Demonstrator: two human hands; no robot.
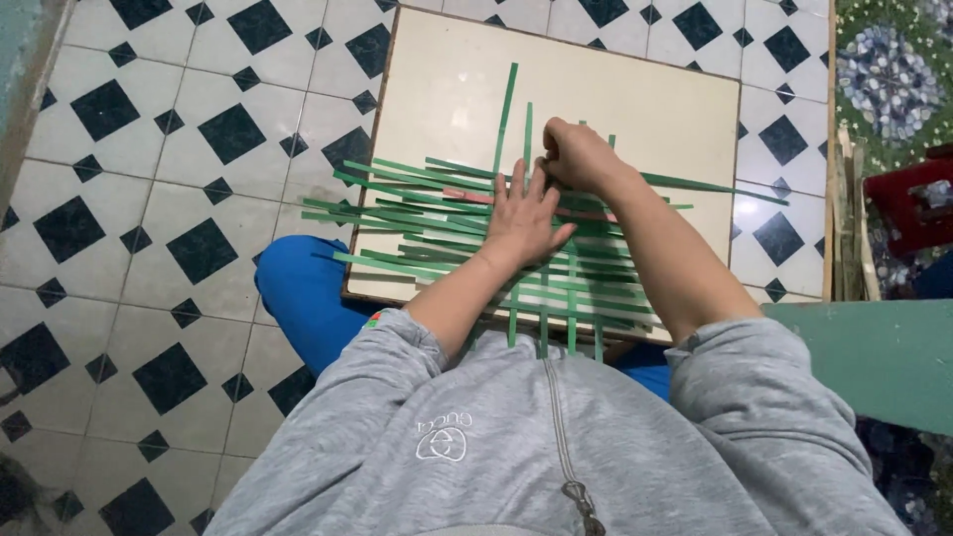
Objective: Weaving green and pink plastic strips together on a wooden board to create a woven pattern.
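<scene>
A loose mat of green paper strips (417,213) lies woven on a cream board (635,94) set on the floor. One pinkish-red strip (467,195) runs across the weave. My left hand (521,218) lies flat on the strips, fingers spread, pressing them down. Just above it, my right hand (578,154) is curled with its fingertips pinched on an upright green strip (527,129) near the top of the weave. Both forearms cover the lower right of the mat.
The board rests on a black-and-white tiled floor (179,179). My knee in blue trousers (298,283) sits at the board's near left corner. At the right are wooden sticks (849,218), a red object (908,199), a patterned mat (888,69) and a green surface (874,352).
</scene>
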